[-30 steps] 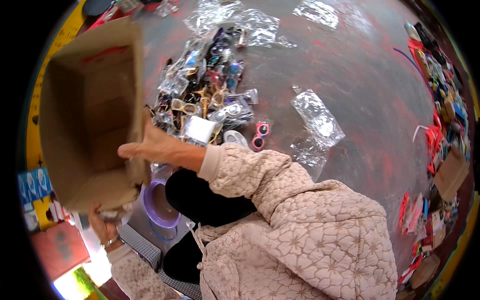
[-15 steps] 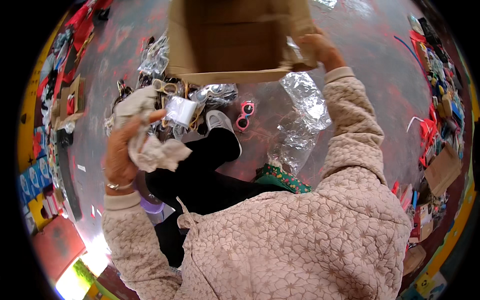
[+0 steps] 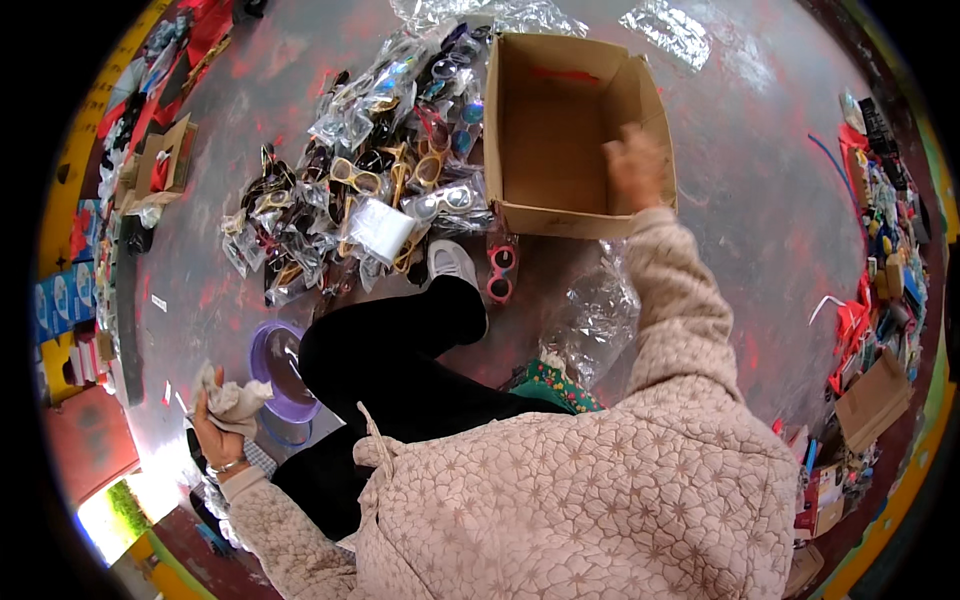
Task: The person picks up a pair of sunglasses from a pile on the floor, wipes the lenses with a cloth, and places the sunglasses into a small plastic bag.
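A crumpled off-white cloth [image 3: 240, 404] is in my left hand [image 3: 214, 440], which is closed round it at the lower left, beside a purple bucket [image 3: 262, 372]. My right hand [image 3: 637, 168] is at the right wall of an open cardboard box [image 3: 545, 222]; its fingers are smeared by motion, and whether it grips the wall is unclear. The box sits on the floor with its open top facing me, and I see only its bare inside. Against its left side spreads a heap of sunglasses [image 3: 355, 178], many in clear bags. Pink sunglasses [image 3: 500, 272] lie just below the box.
On the heap rests a white packet [image 3: 380, 230]. Clear plastic wrap [image 3: 592, 320] lies right of my legs, near a green flowered cloth [image 3: 555, 388]. More plastic [image 3: 668, 32] is at the far side. Mixed goods [image 3: 890, 240] line the right edge, and a small box [image 3: 160, 165] stands left.
The cardboard box has come down from in front of the view onto the floor beside the sunglasses. My left hand has moved down and left with the cloth, toward the bucket.
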A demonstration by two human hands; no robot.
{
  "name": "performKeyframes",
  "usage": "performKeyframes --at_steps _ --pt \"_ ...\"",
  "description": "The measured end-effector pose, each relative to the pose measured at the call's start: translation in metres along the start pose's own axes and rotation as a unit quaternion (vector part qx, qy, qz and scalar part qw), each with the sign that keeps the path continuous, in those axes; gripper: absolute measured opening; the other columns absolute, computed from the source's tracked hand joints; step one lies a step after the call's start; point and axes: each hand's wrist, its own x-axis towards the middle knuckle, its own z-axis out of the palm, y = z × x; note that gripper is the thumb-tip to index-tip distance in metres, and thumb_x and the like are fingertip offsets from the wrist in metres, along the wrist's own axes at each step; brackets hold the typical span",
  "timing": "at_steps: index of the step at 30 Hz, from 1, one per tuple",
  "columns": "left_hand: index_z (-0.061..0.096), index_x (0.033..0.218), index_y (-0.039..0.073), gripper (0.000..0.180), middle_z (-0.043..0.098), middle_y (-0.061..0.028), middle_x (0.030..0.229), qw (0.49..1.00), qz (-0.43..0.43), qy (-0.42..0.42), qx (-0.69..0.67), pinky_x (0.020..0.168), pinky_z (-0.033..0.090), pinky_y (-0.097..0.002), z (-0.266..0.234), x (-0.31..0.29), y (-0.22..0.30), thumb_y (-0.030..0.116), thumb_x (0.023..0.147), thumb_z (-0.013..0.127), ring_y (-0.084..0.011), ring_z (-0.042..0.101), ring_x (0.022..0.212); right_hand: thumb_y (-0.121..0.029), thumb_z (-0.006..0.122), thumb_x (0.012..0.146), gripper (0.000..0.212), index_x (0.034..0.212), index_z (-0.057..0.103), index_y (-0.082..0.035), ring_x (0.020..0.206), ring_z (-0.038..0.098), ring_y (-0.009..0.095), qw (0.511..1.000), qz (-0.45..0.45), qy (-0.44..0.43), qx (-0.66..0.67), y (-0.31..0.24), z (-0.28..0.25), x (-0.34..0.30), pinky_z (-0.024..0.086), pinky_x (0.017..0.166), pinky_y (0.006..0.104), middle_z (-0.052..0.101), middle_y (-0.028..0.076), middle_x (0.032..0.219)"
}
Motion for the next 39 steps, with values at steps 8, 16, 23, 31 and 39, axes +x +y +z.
performKeyframes --at_steps 8,16,23,31,39 --pt "0.042 0.124 0.006 0.04 0.054 -0.0129 0.118 0.99 -0.054 0.043 -0.125 0.09 0.043 -0.0443 -0.08 0.024 -0.078 0.018 0.087 0.046 -0.0291 0.053 0.104 -0.04 0.065 0.071 0.046 0.096 0.059 -0.002 0.086 0.062 0.033 0.961 0.041 -0.271 -0.044 -0.148 0.075 -0.078 0.047 0.079 0.0426 0.063 0.019 0.089" --pt "0.037 0.127 0.007 0.044 0.057 -0.0115 0.114 0.986 -0.053 0.015 -0.155 0.087 0.045 -0.0457 -0.085 0.01 -0.079 0.016 0.085 0.046 -0.0275 0.054 0.102 -0.023 0.06 0.066 0.022 0.08 0.063 -0.005 0.079 0.062 0.034 0.927 -0.079 -0.335 -0.149 -0.07 0.035 -0.086 0.051 0.067 0.0428 0.063 0.017 0.083" --pt "0.035 0.13 0.006 0.045 0.053 -0.0128 0.119 0.979 -0.026 -0.048 -0.199 0.09 0.043 -0.0456 -0.082 0.016 -0.077 0.022 0.089 0.042 -0.0284 0.053 0.103 -0.027 0.058 0.068 0.027 0.085 0.061 -0.007 0.081 0.058 0.037 0.909 -0.099 -0.39 -0.111 0.014 -0.023 -0.169 0.046 0.07 0.0472 0.061 0.019 0.079" --pt "0.032 0.132 0.005 0.05 0.034 -0.0223 0.133 0.936 0.1 -0.131 -0.312 0.099 0.033 -0.0483 -0.061 -0.004 -0.041 0.031 0.09 0.043 -0.0366 0.037 0.12 -0.042 0.063 0.07 0.05 0.104 0.057 -0.006 0.099 0.054 0.035 0.821 -0.102 -0.532 -0.179 -0.049 -0.037 -0.126 0.044 0.082 0.0428 0.057 0.02 0.104" --pt "0.034 0.13 0.005 0.049 0.044 -0.0166 0.127 0.92 -0.011 -0.196 -0.339 0.099 0.032 -0.046 -0.028 0.047 -0.069 0.036 0.093 0.036 -0.0329 0.043 0.115 -0.017 0.058 0.083 0.024 0.103 0.06 -0.004 0.08 0.061 0.021 0.836 -0.353 -0.222 0.357 -0.403 -0.058 -0.031 0.047 0.071 0.0309 0.063 0.012 0.091"
